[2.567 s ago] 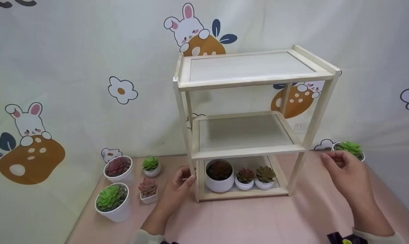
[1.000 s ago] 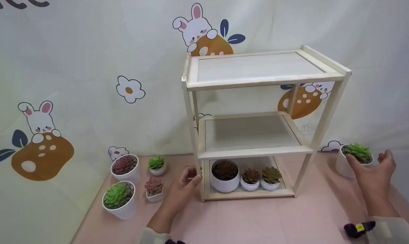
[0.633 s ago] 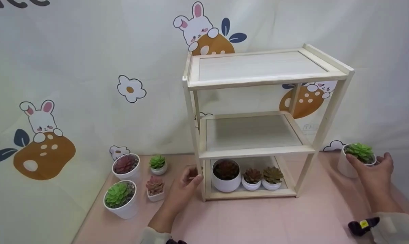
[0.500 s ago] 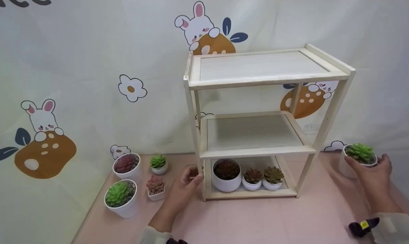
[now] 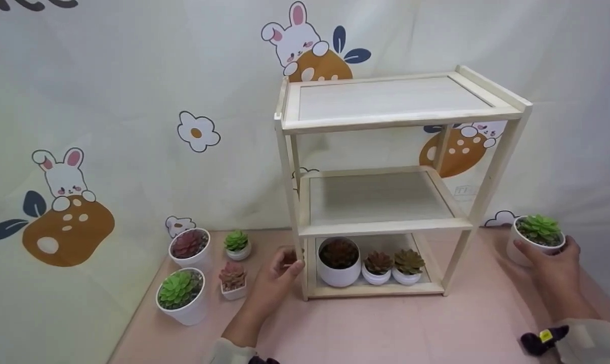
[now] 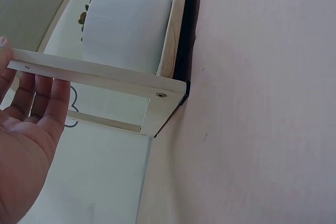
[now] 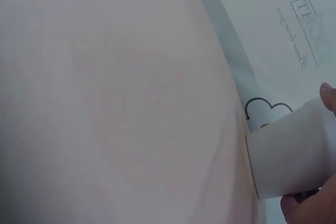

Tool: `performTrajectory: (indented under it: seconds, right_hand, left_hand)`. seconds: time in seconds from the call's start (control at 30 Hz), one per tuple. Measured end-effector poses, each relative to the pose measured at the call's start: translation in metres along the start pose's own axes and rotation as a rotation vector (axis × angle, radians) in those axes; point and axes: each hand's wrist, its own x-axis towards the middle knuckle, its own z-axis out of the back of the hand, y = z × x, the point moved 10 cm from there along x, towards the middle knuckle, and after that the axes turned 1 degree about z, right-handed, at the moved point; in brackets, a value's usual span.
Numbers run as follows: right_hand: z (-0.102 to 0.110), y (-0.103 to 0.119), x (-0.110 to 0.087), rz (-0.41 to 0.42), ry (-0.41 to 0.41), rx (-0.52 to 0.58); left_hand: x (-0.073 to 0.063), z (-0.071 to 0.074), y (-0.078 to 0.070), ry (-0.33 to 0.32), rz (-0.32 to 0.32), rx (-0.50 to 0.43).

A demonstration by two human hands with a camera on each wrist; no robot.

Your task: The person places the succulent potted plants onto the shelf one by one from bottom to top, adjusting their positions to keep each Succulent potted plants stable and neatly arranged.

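My left hand (image 5: 272,280) grips the front left post (image 5: 288,177) of a pale wooden three-tier shelf (image 5: 386,225), low down. In the left wrist view, thumb and fingers (image 6: 55,100) lie on opposite sides of that post. To the right of the shelf, my right hand (image 5: 558,268) holds a white pot (image 5: 521,251) with a green succulent (image 5: 540,229), thumb at the near left and fingers round the right. The right wrist view shows the pot (image 7: 289,153) upright with its base right at the pink tabletop (image 7: 157,103); the plant is out of that view.
On the bottom tier stand a larger white pot (image 5: 339,275) and two small potted succulents (image 5: 377,278). Several more, such as a green one (image 5: 183,308) and a pink one (image 5: 233,288), stand left of my left hand. A patterned cloth (image 5: 209,76) hangs behind.
My right hand has moved right, from beside the shelf to the potted green succulent, and its fingers have closed round the pot. The left hand stays on the post; the head view has shifted slightly.
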Motion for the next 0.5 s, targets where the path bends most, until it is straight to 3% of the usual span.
performTrajectory:
  seconds: [0.5]
  right_hand:
    - [-0.005, -0.018, 0.010, -0.065, 0.034, 0.040]
  left_hand:
    - [0.001, 0.000, -0.001, 0.001, -0.004, -0.029]
